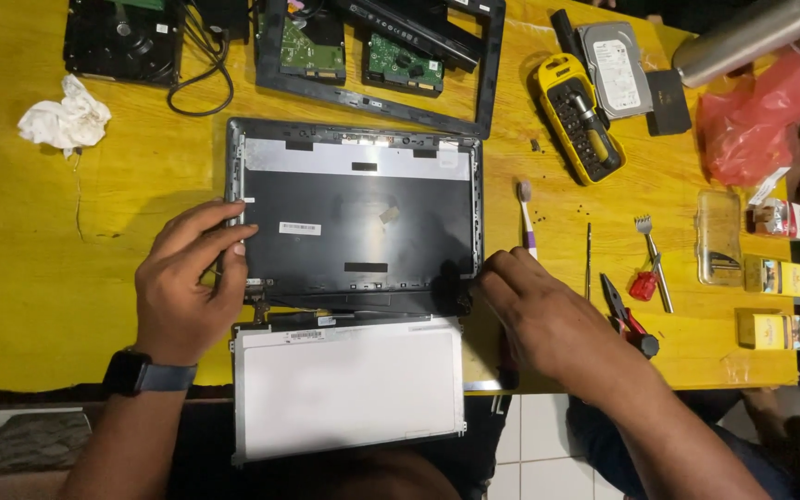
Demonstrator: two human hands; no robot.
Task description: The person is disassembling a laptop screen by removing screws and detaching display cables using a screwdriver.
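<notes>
gripping a dark grey plastic laptop lid shell point(358, 218) on both sides
left hand point(182, 287) fingers pinch its left edge; right hand point(543, 310) fingertips curl on its lower right corner.

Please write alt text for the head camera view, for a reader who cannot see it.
Two bare hands work on an opened laptop lid on a yellow table: the left hand grips its left edge, the right hand its lower right corner. A detached white screen panel lies just below.

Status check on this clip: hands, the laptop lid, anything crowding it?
Left hand grips lid shell at its left edge. Right hand on its lower right corner. Detached panel lies face down below; toothbrush beside.
</notes>
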